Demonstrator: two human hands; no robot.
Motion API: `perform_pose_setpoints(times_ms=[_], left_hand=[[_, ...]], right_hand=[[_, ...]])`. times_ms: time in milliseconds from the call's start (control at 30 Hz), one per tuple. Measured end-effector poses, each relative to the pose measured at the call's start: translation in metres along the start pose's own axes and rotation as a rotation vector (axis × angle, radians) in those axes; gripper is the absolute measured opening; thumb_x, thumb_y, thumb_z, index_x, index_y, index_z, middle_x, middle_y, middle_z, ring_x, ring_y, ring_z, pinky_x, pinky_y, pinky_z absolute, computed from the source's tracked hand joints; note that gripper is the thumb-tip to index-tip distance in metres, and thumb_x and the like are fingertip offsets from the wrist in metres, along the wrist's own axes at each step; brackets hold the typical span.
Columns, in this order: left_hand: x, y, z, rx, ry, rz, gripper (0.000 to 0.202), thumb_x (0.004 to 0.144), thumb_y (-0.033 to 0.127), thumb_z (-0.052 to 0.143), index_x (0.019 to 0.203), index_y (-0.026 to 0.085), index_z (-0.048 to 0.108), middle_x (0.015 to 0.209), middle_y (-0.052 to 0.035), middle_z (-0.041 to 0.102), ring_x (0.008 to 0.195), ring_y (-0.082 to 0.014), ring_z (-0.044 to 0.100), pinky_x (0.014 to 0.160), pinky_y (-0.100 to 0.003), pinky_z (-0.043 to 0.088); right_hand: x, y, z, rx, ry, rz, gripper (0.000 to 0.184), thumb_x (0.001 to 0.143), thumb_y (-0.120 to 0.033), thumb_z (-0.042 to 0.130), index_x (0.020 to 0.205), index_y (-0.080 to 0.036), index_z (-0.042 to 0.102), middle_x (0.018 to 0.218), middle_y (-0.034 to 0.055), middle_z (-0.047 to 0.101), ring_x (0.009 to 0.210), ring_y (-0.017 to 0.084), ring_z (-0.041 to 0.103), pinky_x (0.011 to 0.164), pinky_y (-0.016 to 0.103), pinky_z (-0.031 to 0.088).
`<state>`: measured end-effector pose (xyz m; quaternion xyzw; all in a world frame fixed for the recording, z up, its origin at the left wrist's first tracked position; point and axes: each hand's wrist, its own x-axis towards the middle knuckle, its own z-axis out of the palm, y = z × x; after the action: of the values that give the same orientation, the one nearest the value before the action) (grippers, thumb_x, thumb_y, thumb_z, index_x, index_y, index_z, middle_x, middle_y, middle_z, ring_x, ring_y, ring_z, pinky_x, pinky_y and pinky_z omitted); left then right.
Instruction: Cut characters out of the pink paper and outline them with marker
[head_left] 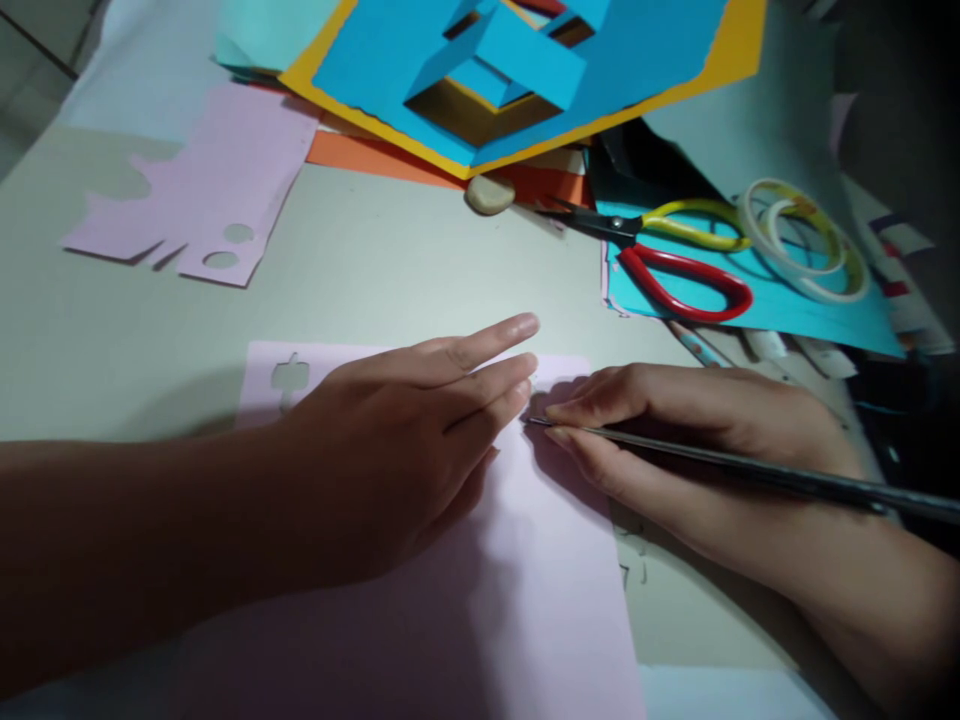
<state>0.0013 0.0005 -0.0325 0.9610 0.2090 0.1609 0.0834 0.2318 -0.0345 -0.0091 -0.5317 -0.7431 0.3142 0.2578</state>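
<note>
My open left hand (382,470) lies flat on the light, floppy pink paper (540,610), best held down by pressing it flat, while my right hand (675,400) pinches a thin black tool (787,478) whose tip rests on the paper just beside my left fingertips (525,368).

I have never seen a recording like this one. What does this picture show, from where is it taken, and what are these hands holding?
No machine is here. These are a person's two bare hands, seen from a camera worn on the head, which looks forward and down. The left hand lies open on a pale pink paper sheet. The right hand holds a thin dark pointed tool like a pen, with its tip near the sheet. On the pale surface around them lie a cut pink paper piece, a folded blue and yellow paper model, scissors with red and yellow handles on a blue sheet, and rolls of tape.
</note>
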Motion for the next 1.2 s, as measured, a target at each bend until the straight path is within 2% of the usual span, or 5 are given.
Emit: perform_pose_setpoints(times_ms=[300,400,667,900,1200], left_hand=[[0.0,0.001,-0.001,-0.012,-0.016,-0.003,0.041,0.097,0.017,0.042,0.134,0.006,0.056,0.146,-0.0091,0.055,0.149,-0.0226,0.031,0.123,-0.037,0.035],[-0.001,0.001,-0.001,-0.01,-0.017,-0.007,0.042,0.097,0.017,0.042,0.135,0.006,0.056,0.146,-0.0091,0.055,0.149,-0.0233,0.029,0.123,-0.037,0.034],[-0.002,0.001,0.004,0.007,-0.016,-0.01,0.043,0.096,0.016,0.044,0.137,0.006,0.054,0.147,-0.009,0.054,0.151,-0.0255,0.026,0.123,-0.04,0.033],[-0.004,0.001,0.004,0.009,0.007,-0.002,0.045,0.095,0.017,0.045,0.138,0.005,0.054,0.146,-0.0085,0.055,0.15,-0.0248,0.028,0.122,-0.04,0.035],[-0.004,0.001,-0.001,0.021,-0.015,0.067,0.034,0.094,0.019,0.048,0.124,0.014,0.064,0.149,-0.0043,0.052,0.151,-0.0263,0.025,0.123,-0.045,0.034]], right_hand=[[-0.002,-0.004,-0.002,0.022,-0.017,0.104,0.006,0.083,-0.023,0.072,0.083,-0.026,0.077,0.091,0.0,0.08,0.074,0.019,0.075,0.046,0.022,0.051],[-0.001,-0.001,-0.003,0.042,-0.017,0.072,0.006,0.08,-0.022,0.074,0.082,-0.027,0.078,0.086,0.0001,0.08,0.068,0.019,0.074,0.041,0.022,0.047],[0.008,0.004,-0.002,0.215,0.104,0.192,0.014,0.077,-0.012,0.073,0.07,-0.022,0.067,0.064,-0.0062,0.07,0.044,0.004,0.054,0.037,0.012,0.039],[-0.003,-0.005,0.0,0.069,0.062,0.143,0.01,0.08,-0.018,0.069,0.079,-0.028,0.07,0.072,-0.0083,0.074,0.055,0.006,0.064,0.049,0.01,0.05],[-0.002,-0.004,-0.003,0.006,0.03,0.139,0.009,0.085,-0.019,0.067,0.079,-0.027,0.068,0.073,-0.0085,0.074,0.055,0.004,0.063,0.049,0.008,0.049]])
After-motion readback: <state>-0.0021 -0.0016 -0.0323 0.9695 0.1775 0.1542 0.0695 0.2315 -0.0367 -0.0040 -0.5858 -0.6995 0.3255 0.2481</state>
